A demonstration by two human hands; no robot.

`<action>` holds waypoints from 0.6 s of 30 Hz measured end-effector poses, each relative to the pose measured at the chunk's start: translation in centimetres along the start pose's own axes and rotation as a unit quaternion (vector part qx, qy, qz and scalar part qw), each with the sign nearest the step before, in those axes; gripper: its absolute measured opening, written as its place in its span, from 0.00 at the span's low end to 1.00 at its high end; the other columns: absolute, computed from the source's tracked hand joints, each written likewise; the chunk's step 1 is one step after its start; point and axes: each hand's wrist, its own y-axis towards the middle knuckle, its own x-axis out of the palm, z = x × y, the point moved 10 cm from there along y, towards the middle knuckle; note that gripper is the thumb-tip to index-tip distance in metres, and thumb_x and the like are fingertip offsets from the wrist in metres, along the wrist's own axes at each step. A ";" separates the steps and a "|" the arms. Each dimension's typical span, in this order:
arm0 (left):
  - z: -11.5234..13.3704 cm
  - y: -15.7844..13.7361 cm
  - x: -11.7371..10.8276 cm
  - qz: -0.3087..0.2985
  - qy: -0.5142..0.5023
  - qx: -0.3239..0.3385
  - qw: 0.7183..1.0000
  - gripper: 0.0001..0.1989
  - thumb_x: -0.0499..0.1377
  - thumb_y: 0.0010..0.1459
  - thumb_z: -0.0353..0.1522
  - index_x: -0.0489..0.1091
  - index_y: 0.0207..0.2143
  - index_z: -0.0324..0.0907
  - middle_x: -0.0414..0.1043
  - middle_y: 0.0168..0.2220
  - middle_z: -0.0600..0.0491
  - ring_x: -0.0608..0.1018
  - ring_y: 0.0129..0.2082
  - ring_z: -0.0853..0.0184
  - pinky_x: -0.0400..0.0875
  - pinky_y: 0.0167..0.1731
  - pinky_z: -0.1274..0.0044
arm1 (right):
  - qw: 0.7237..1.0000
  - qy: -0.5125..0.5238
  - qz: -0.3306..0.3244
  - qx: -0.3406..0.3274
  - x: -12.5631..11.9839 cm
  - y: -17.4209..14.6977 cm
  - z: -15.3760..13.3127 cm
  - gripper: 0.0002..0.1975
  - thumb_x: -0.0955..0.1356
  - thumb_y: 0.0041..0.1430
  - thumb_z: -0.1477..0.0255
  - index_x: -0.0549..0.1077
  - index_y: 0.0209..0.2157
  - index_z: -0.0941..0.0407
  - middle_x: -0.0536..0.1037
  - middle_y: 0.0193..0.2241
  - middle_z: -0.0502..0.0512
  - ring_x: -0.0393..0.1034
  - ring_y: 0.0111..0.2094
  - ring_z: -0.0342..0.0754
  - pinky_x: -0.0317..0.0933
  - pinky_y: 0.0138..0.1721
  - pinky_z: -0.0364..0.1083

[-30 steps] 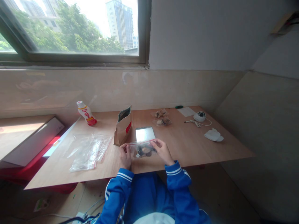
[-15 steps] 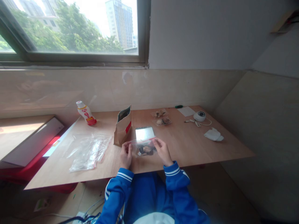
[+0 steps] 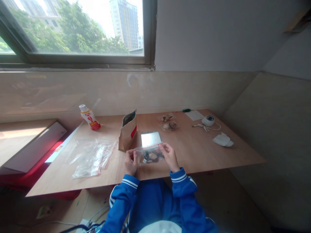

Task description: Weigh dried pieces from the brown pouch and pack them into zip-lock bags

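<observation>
Between my hands is a clear zip-lock bag (image 3: pixel 151 156) with a red strip along its top edge. Dark and pale brown pieces and a small white packet lie inside it. My left hand (image 3: pixel 131 162) pinches the bag's upper left corner, and my right hand (image 3: pixel 169 157) pinches the upper right corner. Just beyond the bag, a bright flat silvery rectangle (image 3: pixel 150 139) lies on the table. An open brown paper pouch (image 3: pixel 127 133) with a red patch stands beyond my left hand.
Empty clear bags (image 3: pixel 91 158) are piled on the wooden table (image 3: pixel 194 152) at left, near a white-and-red bottle (image 3: pixel 89 118). Two filled bags (image 3: pixel 169 125) lie at the back. Rightward are a white paper (image 3: pixel 194 115), a white dome camera (image 3: pixel 208 120) with cable and a crumpled white cloth (image 3: pixel 223 140).
The pieces inside the bag have shifted slightly and the bag is tilted a little differently. Both hands keep their pinch at the same corners.
</observation>
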 end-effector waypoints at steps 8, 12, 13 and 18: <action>0.4 0.0 0.0 0.006 -0.008 0.004 1.000 0.18 0.55 0.57 0.47 0.67 0.32 0.40 0.70 0.24 0.53 0.73 0.21 0.69 0.69 0.21 0.77 | 1.000 -0.019 0.010 0.003 -0.9 0.1 0.8 0.20 0.70 0.52 0.53 0.72 0.33 0.57 0.81 0.28 0.58 0.78 0.34 0.54 0.71 0.40 0.52; -0.1 -0.1 0.3 -0.004 -0.002 -0.007 1.000 0.18 0.54 0.58 0.47 0.67 0.34 0.41 0.71 0.25 0.53 0.74 0.21 0.70 0.70 0.21 0.78 | 1.000 -0.012 0.013 0.014 -1.2 0.1 1.5 0.21 0.70 0.51 0.52 0.73 0.33 0.58 0.81 0.29 0.58 0.78 0.34 0.54 0.71 0.40 0.52; -0.2 -0.1 0.4 -0.004 0.003 -0.008 1.000 0.17 0.54 0.58 0.47 0.67 0.34 0.41 0.71 0.25 0.53 0.74 0.22 0.70 0.70 0.22 0.78 | 1.000 -0.010 0.013 0.017 -1.2 0.1 1.7 0.21 0.70 0.51 0.53 0.73 0.33 0.58 0.81 0.29 0.58 0.78 0.34 0.54 0.71 0.40 0.52; 0.0 -0.1 0.5 -0.008 0.028 0.007 1.000 0.17 0.53 0.59 0.46 0.67 0.34 0.41 0.71 0.25 0.53 0.74 0.21 0.70 0.69 0.20 0.78 | 0.999 -0.006 0.032 0.021 -1.5 0.2 2.1 0.20 0.70 0.52 0.54 0.73 0.32 0.57 0.81 0.28 0.57 0.78 0.34 0.54 0.71 0.39 0.51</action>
